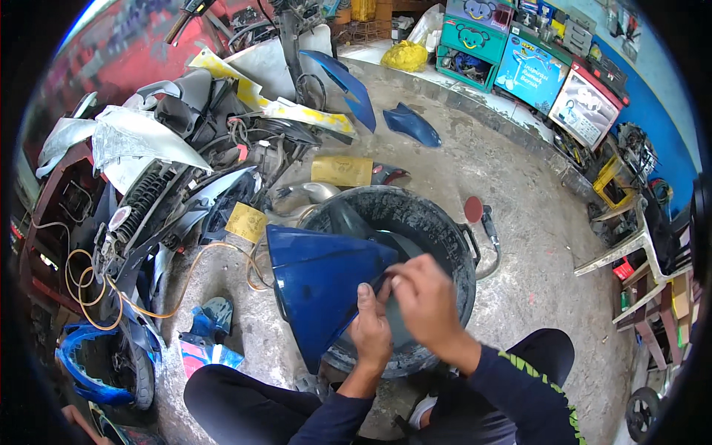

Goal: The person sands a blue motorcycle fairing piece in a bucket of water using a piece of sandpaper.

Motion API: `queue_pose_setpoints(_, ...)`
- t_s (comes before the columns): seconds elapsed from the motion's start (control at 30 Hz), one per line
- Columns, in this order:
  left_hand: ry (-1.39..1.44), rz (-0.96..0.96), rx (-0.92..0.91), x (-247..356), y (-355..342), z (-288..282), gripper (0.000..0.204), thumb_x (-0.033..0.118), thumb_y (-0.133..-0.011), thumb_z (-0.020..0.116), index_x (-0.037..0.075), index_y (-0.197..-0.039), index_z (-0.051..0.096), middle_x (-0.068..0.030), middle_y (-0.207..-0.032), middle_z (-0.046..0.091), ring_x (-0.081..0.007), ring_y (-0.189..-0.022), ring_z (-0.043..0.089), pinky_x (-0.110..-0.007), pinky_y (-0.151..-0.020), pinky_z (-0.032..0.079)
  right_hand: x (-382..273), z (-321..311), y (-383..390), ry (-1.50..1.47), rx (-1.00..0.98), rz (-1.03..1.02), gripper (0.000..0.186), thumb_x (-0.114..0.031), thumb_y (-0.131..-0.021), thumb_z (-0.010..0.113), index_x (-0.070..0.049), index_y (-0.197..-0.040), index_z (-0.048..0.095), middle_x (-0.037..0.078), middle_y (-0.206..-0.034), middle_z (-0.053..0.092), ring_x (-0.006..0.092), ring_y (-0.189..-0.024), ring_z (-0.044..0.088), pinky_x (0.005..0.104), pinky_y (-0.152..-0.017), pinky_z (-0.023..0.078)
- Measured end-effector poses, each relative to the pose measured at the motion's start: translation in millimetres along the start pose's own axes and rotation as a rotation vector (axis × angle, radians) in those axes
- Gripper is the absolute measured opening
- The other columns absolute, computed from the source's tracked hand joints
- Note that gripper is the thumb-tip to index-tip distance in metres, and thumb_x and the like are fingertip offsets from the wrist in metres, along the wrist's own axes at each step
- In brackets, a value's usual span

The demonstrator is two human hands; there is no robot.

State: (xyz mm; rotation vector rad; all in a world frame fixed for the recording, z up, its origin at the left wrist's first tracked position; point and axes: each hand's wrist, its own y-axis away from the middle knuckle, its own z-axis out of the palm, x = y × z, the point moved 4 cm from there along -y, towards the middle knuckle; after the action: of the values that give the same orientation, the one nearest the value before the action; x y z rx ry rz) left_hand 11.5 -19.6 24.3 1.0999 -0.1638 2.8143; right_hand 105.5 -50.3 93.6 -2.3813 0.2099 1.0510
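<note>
A glossy blue motorcycle body panel (319, 271) is held tilted over the left side of a black tub (463, 293) containing greyish water. My left hand (371, 330) grips the panel by its right edge, thumb pointing up. Close beside it, my right hand (428, 300) is closed at the panel's narrow right corner, its fingertips bent in. Whatever those fingers pinch, if anything, is hidden. Inside the tub, behind the panel, a dark part (348, 219) leans against the wall.
Right of the tub lies a sander with a red disc (473, 209). Sandpaper sheets (341, 170) and blue panels (411, 124) lie beyond it. An orange hose (185, 285) and a partly stripped motorcycle (137, 200) are at left; a white chair (630, 245) stands right.
</note>
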Motion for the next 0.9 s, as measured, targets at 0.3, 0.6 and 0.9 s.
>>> queue_pose_setpoints(0.3, -0.028, -0.132, 0.076, -10, -6, -12, 0.041, 0.027, -0.111, 0.041, -0.005, -0.135, 0.050, -0.0149, -0.133, 0.058, -0.0267, -0.124, 0.059, -0.048, -0.110, 0.049, -8, 2, 0, -0.013, -0.028, -0.043, 0.019, -0.007, -0.091, 0.060, 0.001, -0.100, 0.074, 0.017, -0.094, 0.067, 0.0311, -0.086, 0.068, 0.0381, -0.077, 0.054)
queue_pose_setpoints(0.6, 0.063, -0.043, 0.030, -5, -9, -5, 0.041, 0.028, -0.111, 0.041, -0.005, -0.133, 0.051, -0.0168, -0.130, 0.060, -0.0271, -0.122, 0.060, -0.044, -0.108, 0.050, 11, -4, -12, -0.002, -0.006, 0.052, 0.021, -0.011, -0.091, 0.059, 0.000, -0.100, 0.074, 0.017, -0.095, 0.067, 0.0346, -0.087, 0.068, 0.0426, -0.078, 0.053)
queue_pose_setpoints(0.9, 0.013, 0.008, 0.047, -4, -8, -2, 0.037, 0.026, -0.110, 0.043, -0.003, -0.133, 0.051, -0.0156, -0.127, 0.061, -0.0241, -0.115, 0.063, -0.043, -0.104, 0.052, 29, -4, -19, -0.017, 0.011, 0.161, 0.020, -0.014, -0.091, 0.061, -0.001, -0.100, 0.074, 0.016, -0.096, 0.065, 0.0346, -0.091, 0.067, 0.0432, -0.080, 0.052)
